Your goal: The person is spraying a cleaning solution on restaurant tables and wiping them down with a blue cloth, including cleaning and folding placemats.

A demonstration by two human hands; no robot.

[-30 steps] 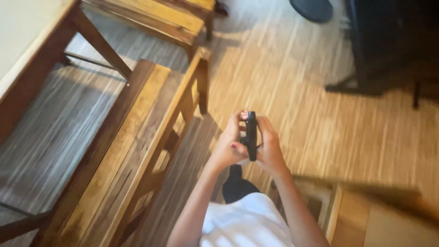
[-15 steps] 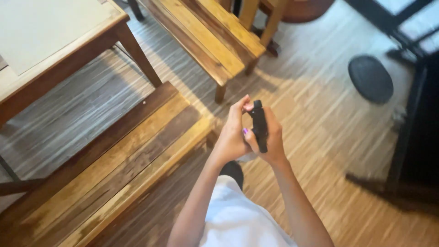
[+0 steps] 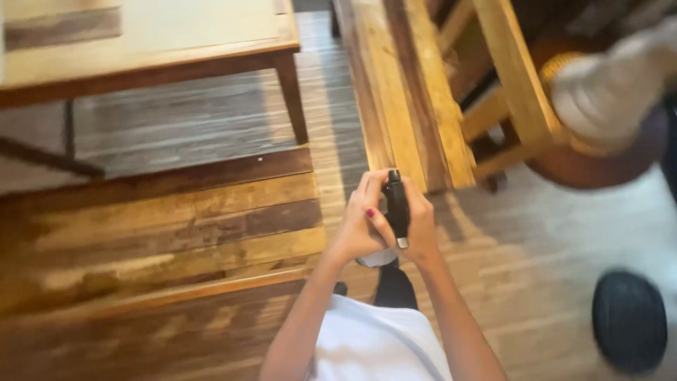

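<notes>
1. Fabric of a white garment [image 3: 374,342] filled the nearest part of the view, with both bare forearms reaching forward from it.
2. Both hands met around a slim black handheld device [image 3: 397,208], held in the air above the plank floor [image 3: 493,282].
3. The left hand [image 3: 360,226] was curled part-way shut on the device's left side, its thumb laid across toward the face.
4. The right hand [image 3: 421,226] was wrapped about the right side and back, fingers closed on it.
5. The device stood between the two palms, its long axis running away from the body, a pale tip at the near end; neither hand sat clearly nearer.
6. A low wooden bench [image 3: 162,233] lay just to the left.
7. Beyond stood a wooden table [image 3: 148,49], a second bench [image 3: 409,92] ahead, and a dark round object [image 3: 630,321] on the floor to the right.
</notes>
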